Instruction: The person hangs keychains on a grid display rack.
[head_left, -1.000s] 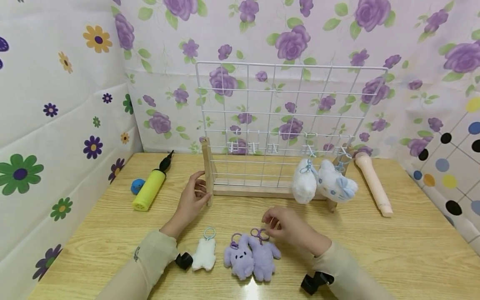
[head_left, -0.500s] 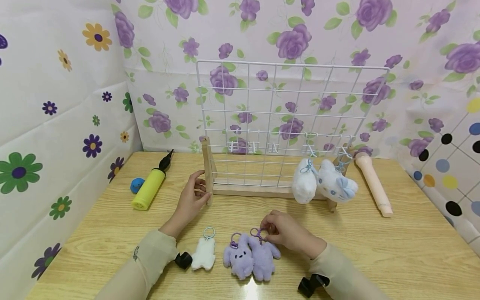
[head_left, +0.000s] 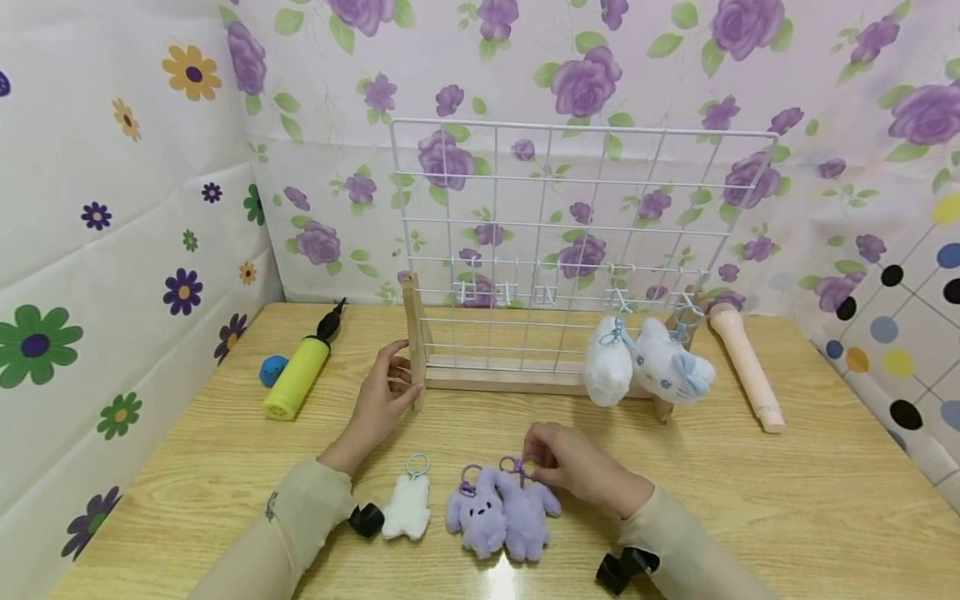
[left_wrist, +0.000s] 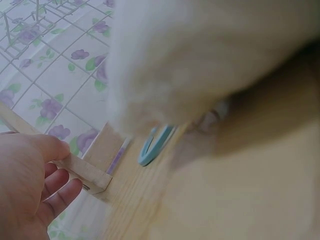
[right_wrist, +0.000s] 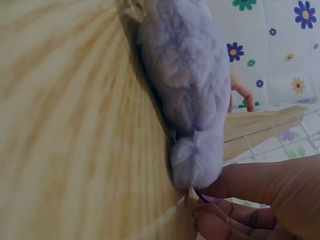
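Observation:
My right hand (head_left: 573,467) pinches the purple key ring of a purple plush keychain (head_left: 527,521), which lies on the table beside a second purple plush keychain with a dog face (head_left: 482,525). In the right wrist view, thumb and fingers meet at the purple ring (right_wrist: 209,200) by the plush (right_wrist: 187,75). My left hand (head_left: 382,392) grips the left wooden post (head_left: 415,342) of a white wire grid rack (head_left: 555,225); the left wrist view shows the thumb laid along that wooden post (left_wrist: 82,167). A white plush keychain (head_left: 407,507) with a teal ring lies near my left forearm.
Two white plush keychains, one plain (head_left: 609,362) and one with a blue bow (head_left: 671,367), hang from hooks at the rack's right. Several bare white hooks (head_left: 506,293) line its left. A yellow pump (head_left: 298,375), blue ball (head_left: 273,370) and pale pink tube (head_left: 746,367) flank it.
My right hand has come slightly left and down onto the purple ring, and its fingers have closed on it. The left hand stays on the post.

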